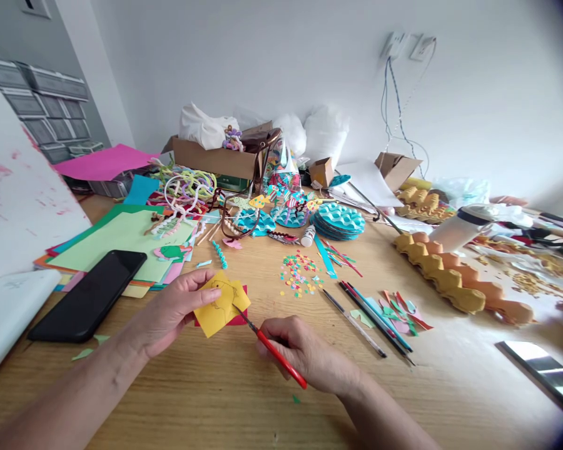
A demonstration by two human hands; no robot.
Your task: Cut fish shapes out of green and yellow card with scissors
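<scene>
Between the thumb and fingers of my left hand is a piece of yellow paper with a dark outline drawn on it. My right hand is closed round the red handles of a pair of scissors. The scissor blades meet the right side of the yellow paper, along a cut near the outline. Behind the yellow piece, a red piece of paper shows in part. My right fingers are partly hidden behind the handles.
To the left lie a black phone and stacked coloured paper. Paper confetti, pens and paper scraps are spread right of centre. Farther back stand scalloped blue discs; egg cartons lie at right.
</scene>
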